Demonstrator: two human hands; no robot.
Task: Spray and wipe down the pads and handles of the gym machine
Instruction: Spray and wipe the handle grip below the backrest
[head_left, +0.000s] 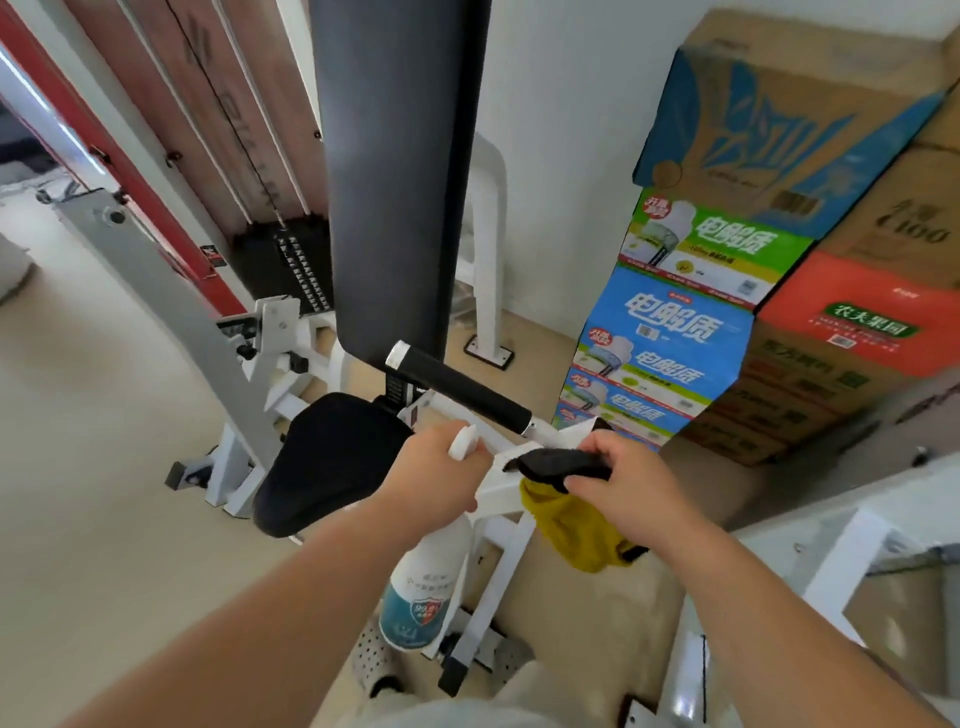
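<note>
So the left hand (441, 470) has its fingers wrapped tight round the top of a white spray bottle (426, 587). The nozzle end pokes up just above the knuckles, and the bottle body with its blue label hangs straight down under the hand. The right hand (636, 486) is curled round a bunched-up cloth (563, 462). The black part sticks out toward the left hand, and a yellow part droops below the right palm. I honestly can't tell if that's one two-tone rag or two rags held together. The black end looks like it's resting against the white frame bar (493, 491) that runs between the two hands. Just above and beyond both hands is the black handle grip (462, 387) with a silver end cap, slanting up and away to the left, and neither hand is touching it. Right beside the left hand, on its outer side, is the black seat pad (322, 462), and the long dark back pad (395, 182) stands upright well beyond the hands. Further out past the left hand there's the weight stack (304, 265) with its cables. Off past the right hand is a tall stack of cardboard drink boxes (727, 270) against the wall.
</note>
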